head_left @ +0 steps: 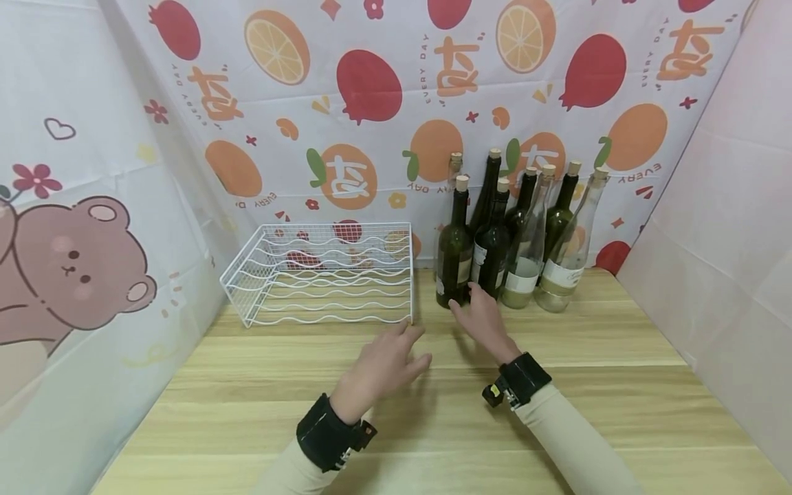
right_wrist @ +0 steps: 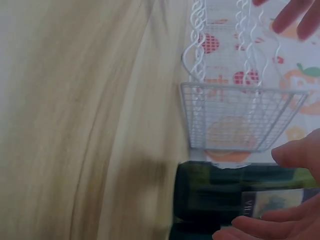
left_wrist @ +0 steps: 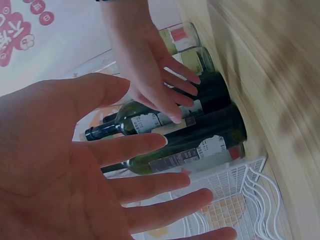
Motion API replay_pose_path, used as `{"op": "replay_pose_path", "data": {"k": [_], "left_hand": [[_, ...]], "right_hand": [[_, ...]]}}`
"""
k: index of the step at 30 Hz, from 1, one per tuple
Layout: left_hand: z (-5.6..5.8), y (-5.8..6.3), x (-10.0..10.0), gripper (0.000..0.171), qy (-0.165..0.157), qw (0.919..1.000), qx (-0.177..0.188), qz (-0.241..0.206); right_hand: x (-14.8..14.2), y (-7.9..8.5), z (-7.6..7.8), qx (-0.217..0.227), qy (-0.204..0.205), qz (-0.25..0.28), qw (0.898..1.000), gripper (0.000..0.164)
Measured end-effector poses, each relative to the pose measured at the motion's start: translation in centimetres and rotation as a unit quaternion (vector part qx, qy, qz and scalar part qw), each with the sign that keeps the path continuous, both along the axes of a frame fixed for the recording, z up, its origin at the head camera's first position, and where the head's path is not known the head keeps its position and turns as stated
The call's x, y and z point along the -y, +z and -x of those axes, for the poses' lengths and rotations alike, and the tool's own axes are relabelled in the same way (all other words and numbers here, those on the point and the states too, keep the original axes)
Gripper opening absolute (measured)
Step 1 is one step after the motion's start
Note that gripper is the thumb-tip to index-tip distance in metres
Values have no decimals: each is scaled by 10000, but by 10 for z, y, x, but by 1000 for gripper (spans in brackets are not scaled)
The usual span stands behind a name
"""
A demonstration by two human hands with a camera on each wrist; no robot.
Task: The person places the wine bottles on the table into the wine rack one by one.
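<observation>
My right hand (head_left: 487,324) reaches toward the foot of a dark green corked wine bottle (head_left: 454,254), thumb and fingers apart. In the right wrist view the thumb and fingers lie to either side of the green bottle (right_wrist: 220,187); whether they touch it I cannot tell. Beside it stands a second dark bottle (head_left: 493,244) with a pale label. My left hand (head_left: 380,361) hovers over the table just in front of a white wire rack (head_left: 328,320). Its palm and spread fingers (left_wrist: 150,187) show in the left wrist view, holding nothing.
More corked bottles cluster behind and to the right, among them a clear bottle (head_left: 522,265) and another clear bottle (head_left: 562,271) with pale labels. The wooden table (head_left: 445,426) meets a fruit-print curtain (head_left: 408,96) at the back and pale cloth at both sides.
</observation>
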State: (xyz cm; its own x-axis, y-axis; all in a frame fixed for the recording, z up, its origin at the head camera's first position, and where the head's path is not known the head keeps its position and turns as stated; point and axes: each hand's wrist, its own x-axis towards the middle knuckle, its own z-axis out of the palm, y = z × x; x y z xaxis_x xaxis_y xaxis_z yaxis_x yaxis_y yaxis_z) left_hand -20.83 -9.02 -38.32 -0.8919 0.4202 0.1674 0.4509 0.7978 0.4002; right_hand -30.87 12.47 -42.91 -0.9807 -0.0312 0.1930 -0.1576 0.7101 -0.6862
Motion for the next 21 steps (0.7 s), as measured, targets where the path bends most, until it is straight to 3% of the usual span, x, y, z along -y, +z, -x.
{"op": "replay_pose_path", "data": {"k": [6,14,21], "left_hand": [[0,0,6,53,37,9997,139,200],[0,1,11,58,27,9991,252,338],[0,3,13,60,197,9982,414,391]], "right_hand": [[4,-3,13,293,-231,40,9993,75],[9,-3,25,684,-153,190,9974,81],[13,-11,39,627,-89,412,9971,83]]}}
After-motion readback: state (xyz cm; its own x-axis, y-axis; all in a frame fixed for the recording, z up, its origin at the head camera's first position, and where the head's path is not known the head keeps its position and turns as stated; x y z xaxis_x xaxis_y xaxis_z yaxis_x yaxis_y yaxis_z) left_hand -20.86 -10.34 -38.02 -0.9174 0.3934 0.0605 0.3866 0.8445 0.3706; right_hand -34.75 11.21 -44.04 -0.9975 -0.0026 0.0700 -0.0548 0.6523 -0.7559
